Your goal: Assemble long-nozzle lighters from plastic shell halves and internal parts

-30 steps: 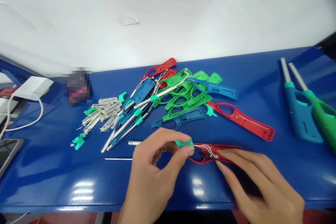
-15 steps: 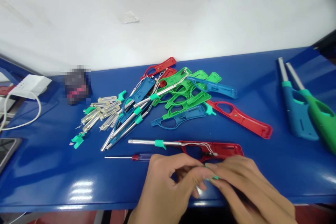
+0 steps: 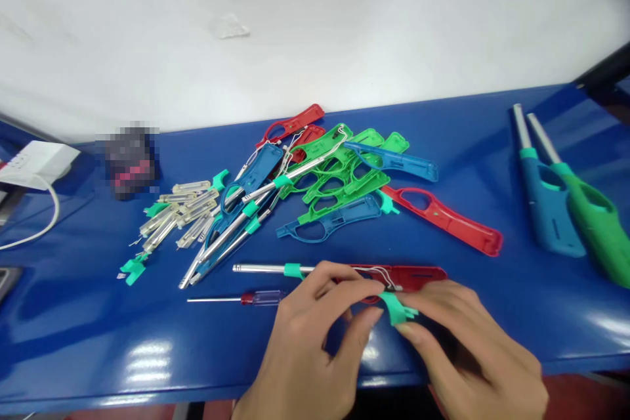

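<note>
Between my two hands is a small teal trigger (image 3: 395,310), held just above the front of the table. My right hand (image 3: 472,335) pinches its right side between thumb and fingers. My left hand (image 3: 315,335) has its index fingertip against the trigger's upper left edge, with the thumb close below. Right behind my fingers lies a red lighter handle half (image 3: 418,275) with white wires. A metal lighter tube (image 3: 260,268) with a teal collar (image 3: 293,270) extends left from it, partly hidden by my left hand.
A screwdriver (image 3: 236,299) lies left of my left hand. Behind are green handle halves (image 3: 339,187), a blue half (image 3: 339,215), a red half (image 3: 447,220), and clear gas tanks (image 3: 197,207). Two assembled lighters, blue (image 3: 554,216) and green (image 3: 598,223), lie right. A white adapter (image 3: 39,164) is far left.
The teal trigger, mostly covered by my fingers before, is now turned into plain sight. My left thumb has drawn back from it a little. The view has shifted slightly to the right.
</note>
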`<state>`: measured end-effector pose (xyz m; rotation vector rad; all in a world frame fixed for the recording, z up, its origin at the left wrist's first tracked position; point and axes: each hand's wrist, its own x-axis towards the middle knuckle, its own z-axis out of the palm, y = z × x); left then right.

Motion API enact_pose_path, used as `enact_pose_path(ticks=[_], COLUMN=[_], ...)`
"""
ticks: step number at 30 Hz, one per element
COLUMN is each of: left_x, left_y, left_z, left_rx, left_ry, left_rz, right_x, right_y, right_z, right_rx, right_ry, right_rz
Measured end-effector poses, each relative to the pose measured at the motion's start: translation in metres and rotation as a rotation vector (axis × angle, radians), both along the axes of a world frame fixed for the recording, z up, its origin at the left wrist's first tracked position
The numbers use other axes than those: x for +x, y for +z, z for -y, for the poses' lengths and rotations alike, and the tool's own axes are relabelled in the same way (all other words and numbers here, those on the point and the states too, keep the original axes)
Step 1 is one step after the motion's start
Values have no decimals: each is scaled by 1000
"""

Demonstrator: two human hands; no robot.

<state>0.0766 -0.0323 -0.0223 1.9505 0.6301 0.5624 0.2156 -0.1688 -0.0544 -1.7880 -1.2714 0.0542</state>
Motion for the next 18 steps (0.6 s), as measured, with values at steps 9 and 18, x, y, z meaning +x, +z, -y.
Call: enact_pose_path(ticks=[9,18], left_x=[-5,5], left_y=[-1,-18], left_z=[-2,-9], left_rx=[404,464], left_ry=[-132,-42], left_rz=[-35,-18], right_x=[1,5], right_y=[-1,8], right_z=[2,-2], right_rx=[38,-105], right_ry=[27,-106], right_rz=[14,44])
